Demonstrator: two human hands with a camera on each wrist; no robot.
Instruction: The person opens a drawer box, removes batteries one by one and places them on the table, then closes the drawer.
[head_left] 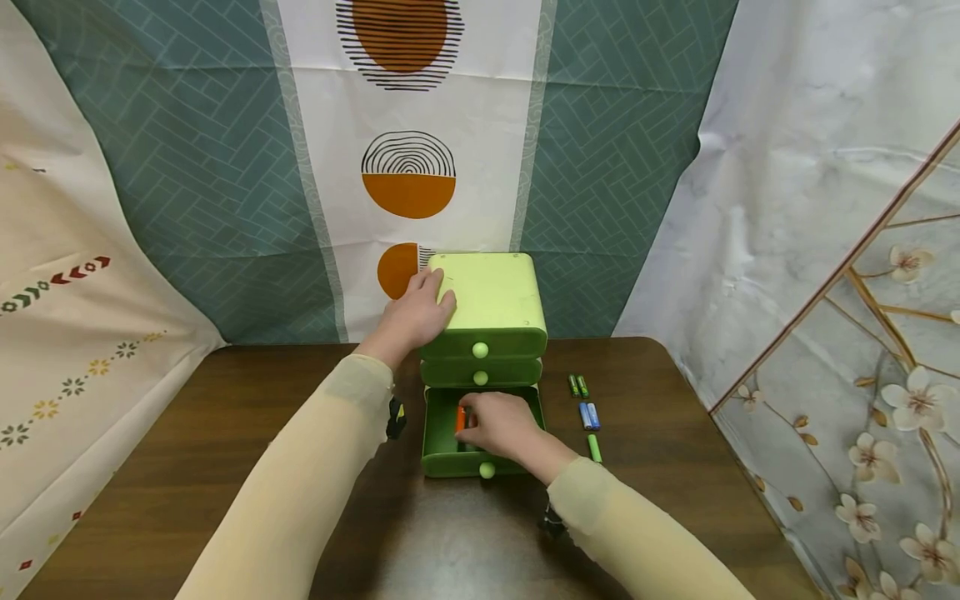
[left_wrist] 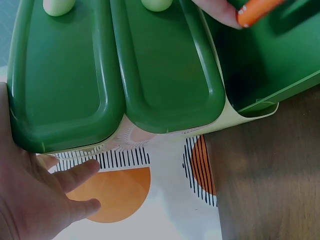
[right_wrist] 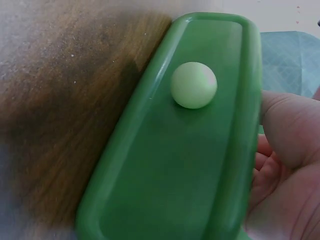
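Observation:
A small green drawer cabinet stands on the table, its bottom drawer pulled out. My left hand rests against the cabinet's top left edge, fingers spread in the left wrist view. Over the open drawer, my right hand reaches in and pinches an orange battery between thumb and fingers. The orange battery also shows beside a fingertip in the left wrist view. In the right wrist view the drawer front with its round knob hides the fingertips. Something dark lies beside the battery, too small to tell.
Right of the cabinet lie two small green-and-black batteries, two blue batteries and a light green battery. The upper two drawers are closed. Patterned cloths hang behind and beside the wooden table.

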